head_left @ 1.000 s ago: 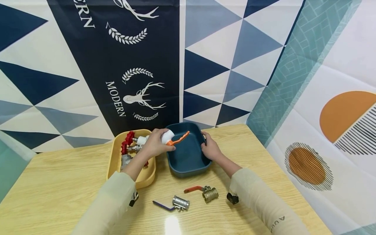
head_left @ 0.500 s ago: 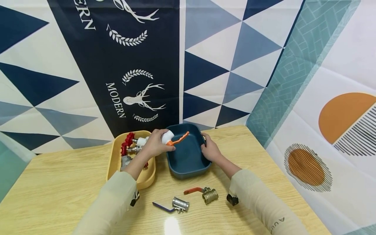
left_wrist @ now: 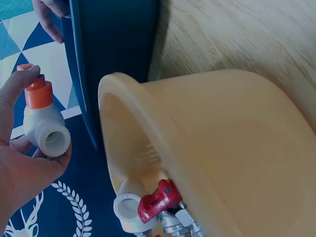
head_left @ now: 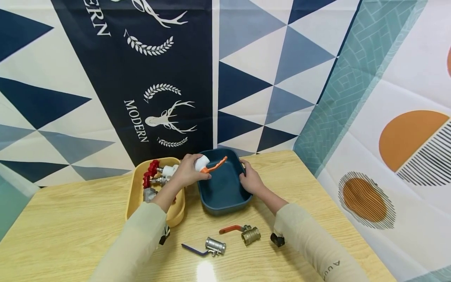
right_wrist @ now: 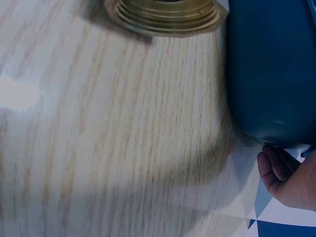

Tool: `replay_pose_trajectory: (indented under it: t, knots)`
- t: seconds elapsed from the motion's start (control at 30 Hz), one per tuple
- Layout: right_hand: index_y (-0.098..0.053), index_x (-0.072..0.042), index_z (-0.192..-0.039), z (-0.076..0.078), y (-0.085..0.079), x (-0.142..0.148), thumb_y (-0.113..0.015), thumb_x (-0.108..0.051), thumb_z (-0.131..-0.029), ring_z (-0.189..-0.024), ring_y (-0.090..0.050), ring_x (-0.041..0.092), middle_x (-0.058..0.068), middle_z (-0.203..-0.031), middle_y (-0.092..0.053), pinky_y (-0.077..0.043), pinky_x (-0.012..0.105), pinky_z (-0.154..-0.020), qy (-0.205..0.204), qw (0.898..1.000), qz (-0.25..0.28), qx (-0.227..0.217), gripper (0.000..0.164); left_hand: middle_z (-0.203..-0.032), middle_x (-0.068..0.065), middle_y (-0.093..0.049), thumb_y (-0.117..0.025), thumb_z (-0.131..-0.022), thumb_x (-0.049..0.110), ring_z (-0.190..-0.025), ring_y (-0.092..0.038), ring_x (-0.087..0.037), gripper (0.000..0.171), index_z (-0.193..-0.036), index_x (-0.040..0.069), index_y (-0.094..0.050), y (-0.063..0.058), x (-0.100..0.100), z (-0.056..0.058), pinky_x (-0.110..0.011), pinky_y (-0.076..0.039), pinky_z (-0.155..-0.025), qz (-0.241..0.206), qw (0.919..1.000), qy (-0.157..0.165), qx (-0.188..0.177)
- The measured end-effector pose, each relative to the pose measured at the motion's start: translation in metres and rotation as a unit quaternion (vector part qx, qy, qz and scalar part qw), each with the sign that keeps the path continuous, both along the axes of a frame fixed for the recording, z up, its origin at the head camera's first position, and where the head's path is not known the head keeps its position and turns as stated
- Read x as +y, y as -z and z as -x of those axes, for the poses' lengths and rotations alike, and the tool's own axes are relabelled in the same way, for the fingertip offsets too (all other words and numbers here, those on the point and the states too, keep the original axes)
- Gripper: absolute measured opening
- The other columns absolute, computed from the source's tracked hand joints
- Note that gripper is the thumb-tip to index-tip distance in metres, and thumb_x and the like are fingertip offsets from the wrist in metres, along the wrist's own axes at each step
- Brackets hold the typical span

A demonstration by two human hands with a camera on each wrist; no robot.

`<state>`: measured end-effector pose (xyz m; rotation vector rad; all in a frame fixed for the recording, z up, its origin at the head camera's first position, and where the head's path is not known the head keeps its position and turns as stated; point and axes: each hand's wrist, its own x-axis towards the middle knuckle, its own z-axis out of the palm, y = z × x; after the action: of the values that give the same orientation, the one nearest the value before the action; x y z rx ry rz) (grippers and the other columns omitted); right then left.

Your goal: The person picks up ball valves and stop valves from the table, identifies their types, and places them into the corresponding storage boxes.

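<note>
My left hand [head_left: 186, 172] grips a white plastic ball valve [left_wrist: 43, 118] with an orange lever, its thumb on the orange part in the left wrist view. In the head view the valve is over the left side of a dark blue bin [head_left: 223, 192], and its lever points right across the bin. My right hand [head_left: 251, 178] holds the bin's right rim, thumb at the edge and fingers on the outside. The bin's visible floor is bare. Left of it stands a yellow bin [head_left: 179, 219] with several valves, some with red wheel handles [head_left: 153, 167]; my left arm partly covers them.
On the wooden table in front of the bins lie a silver ball valve [head_left: 215, 245] with a blue lever and a brass ball valve [head_left: 251, 236] with a red lever. Patterned cloth walls [head_left: 246, 78] rise behind and to the right of the table.
The head view has shifted slightly. Both hands keep their places relative to the bins, and the white ball valve stays in my left hand.
</note>
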<state>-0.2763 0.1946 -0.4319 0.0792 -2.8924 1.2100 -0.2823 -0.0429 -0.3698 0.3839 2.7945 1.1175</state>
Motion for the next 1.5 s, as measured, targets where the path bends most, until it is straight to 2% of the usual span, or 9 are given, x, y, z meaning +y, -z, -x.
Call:
replay_pose_trajectory:
  t: [0.43,0.63,0.8,0.9,1.13,1.37,1.5]
  knots:
    - [-0.028,-0.008,-0.145,0.001,0.000,-0.001,-0.040,-0.006,-0.095,-0.068,-0.052,0.021,0.018,-0.095,-0.061,-0.040,0.029,-0.058,0.004,1.000,0.007,-0.014,0.052,-0.127,-0.017,-0.046,-0.080,-0.070,0.032,-0.101,-0.048,-0.028,0.079,-0.137,0.008,-0.044,0.000,0.009,0.007,-0.039,-0.045,-0.084,0.003,1.0000,-0.001,-0.006]
    - [-0.028,-0.008,-0.145,0.000,0.000,-0.001,-0.040,-0.005,-0.095,-0.070,-0.053,0.021,0.019,-0.098,-0.061,-0.041,0.029,-0.058,0.005,1.000,0.005,-0.012,0.052,-0.128,-0.017,-0.046,-0.081,-0.069,0.032,-0.102,-0.048,-0.028,0.080,-0.136,0.008,-0.045,0.000,0.014,0.010,-0.039,-0.045,-0.086,-0.002,0.9999,-0.001,-0.012]
    - [-0.029,-0.008,-0.145,0.000,0.001,0.000,-0.040,-0.006,-0.095,-0.072,-0.054,0.021,0.019,-0.102,-0.062,-0.042,0.028,-0.060,0.007,1.000,0.002,-0.013,0.051,-0.125,-0.017,-0.047,-0.081,-0.069,0.031,-0.101,-0.047,-0.027,0.079,-0.135,0.005,-0.046,0.001,0.017,0.011,-0.037,-0.045,-0.083,0.004,1.0000,0.006,-0.001]
    - [-0.029,-0.007,-0.145,0.000,0.002,0.000,-0.041,-0.006,-0.095,-0.069,-0.054,0.020,0.018,-0.098,-0.062,-0.041,0.028,-0.058,0.007,1.000,0.004,-0.012,0.051,-0.123,-0.017,-0.048,-0.081,-0.069,0.030,-0.101,-0.047,-0.027,0.079,-0.134,0.004,-0.047,0.002,0.019,0.012,-0.037,-0.045,-0.082,0.006,0.9999,0.009,0.006]
    - [-0.029,-0.007,-0.145,0.000,0.004,0.001,-0.041,-0.006,-0.095,-0.064,-0.051,0.019,0.015,-0.090,-0.061,-0.039,0.027,-0.055,0.009,1.000,0.009,-0.014,0.051,-0.122,-0.017,-0.047,-0.081,-0.069,0.030,-0.098,-0.048,-0.027,0.078,-0.134,0.006,-0.047,0.003,0.024,0.013,-0.036,-0.045,-0.082,0.005,1.0000,0.004,-0.003]
    - [-0.030,-0.007,-0.145,-0.001,0.001,0.000,-0.041,-0.006,-0.095,-0.076,-0.055,0.022,0.018,-0.107,-0.061,-0.043,0.030,-0.061,0.011,1.000,0.012,-0.013,0.051,-0.122,-0.018,-0.048,-0.081,-0.069,0.029,-0.100,-0.048,-0.028,0.077,-0.134,0.004,-0.048,0.002,0.029,0.014,-0.037,-0.046,-0.083,0.000,1.0000,0.008,0.001]
    - [-0.030,-0.008,-0.145,-0.001,0.000,0.000,-0.041,-0.006,-0.095,-0.076,-0.055,0.022,0.018,-0.107,-0.061,-0.043,0.029,-0.061,0.010,1.000,0.015,-0.015,0.051,-0.122,-0.017,-0.048,-0.081,-0.069,0.029,-0.100,-0.048,-0.027,0.077,-0.134,0.004,-0.047,0.003,0.031,0.015,-0.037,-0.046,-0.082,0.000,1.0000,0.004,-0.005]
